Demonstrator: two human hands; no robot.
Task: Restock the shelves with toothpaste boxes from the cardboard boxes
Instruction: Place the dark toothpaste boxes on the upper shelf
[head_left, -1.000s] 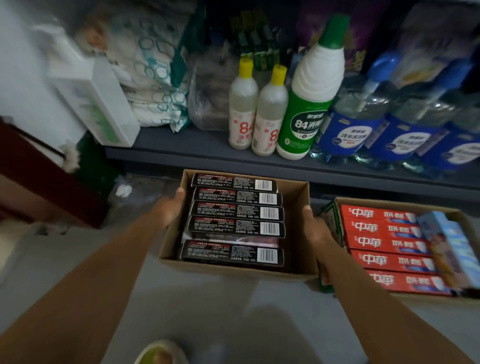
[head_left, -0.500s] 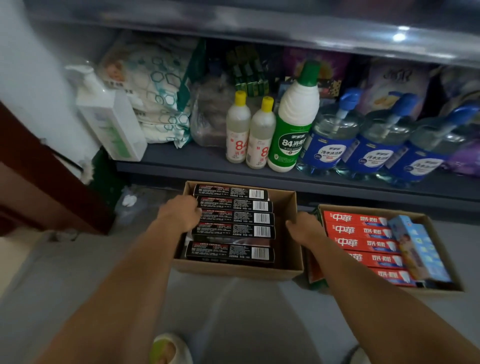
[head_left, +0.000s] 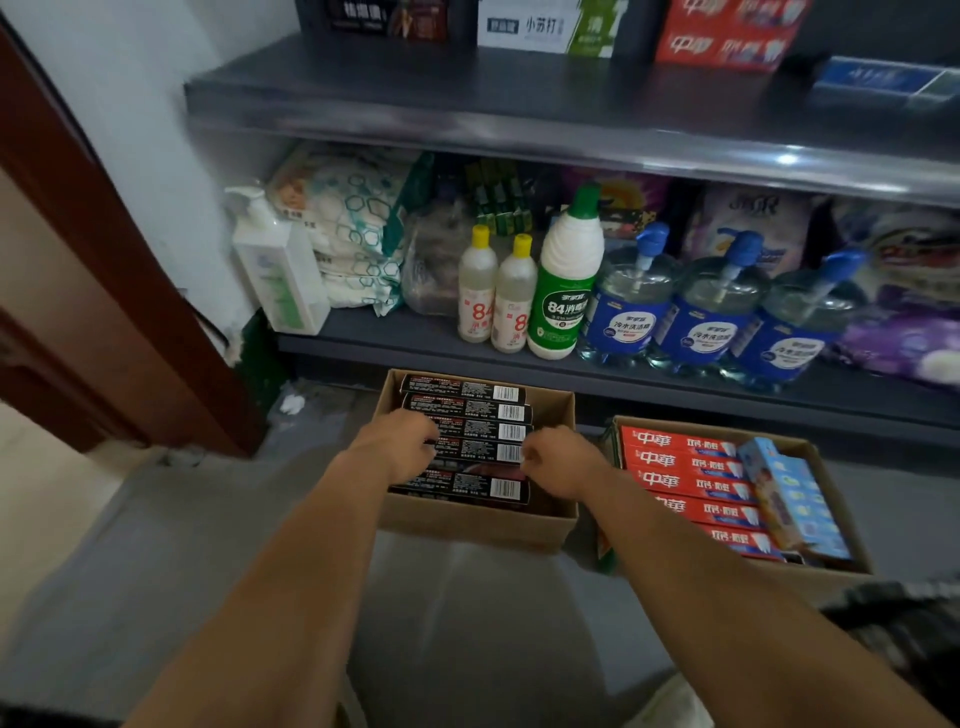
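Observation:
On the floor stands an open cardboard box (head_left: 483, 527) filled with several black toothpaste boxes (head_left: 467, 389) lying flat, barcodes to the right. My left hand (head_left: 400, 447) curls over the left ends of the middle black boxes. At their right ends, by the barcodes, my right hand (head_left: 561, 457) curls in the same way; the fingertips of both are hidden. A second cardboard box (head_left: 841, 566) to the right holds red toothpaste boxes (head_left: 680, 460) and a light blue box (head_left: 795, 499). The upper shelf (head_left: 519, 98) carries red toothpaste packs (head_left: 727, 36).
The lower shelf (head_left: 623, 384) holds a green-and-white disinfectant bottle (head_left: 566, 291), two small yellow-capped bottles (head_left: 496, 296), three blue-labelled pump bottles (head_left: 706, 317), bagged goods and a white pump dispenser (head_left: 280, 275). A brown door (head_left: 104, 312) stands at the left. Grey floor lies in front.
Both hands have moved off the carton's sides and inward onto the black toothpaste boxes. The view has tilted up, bringing the upper shelf into sight.

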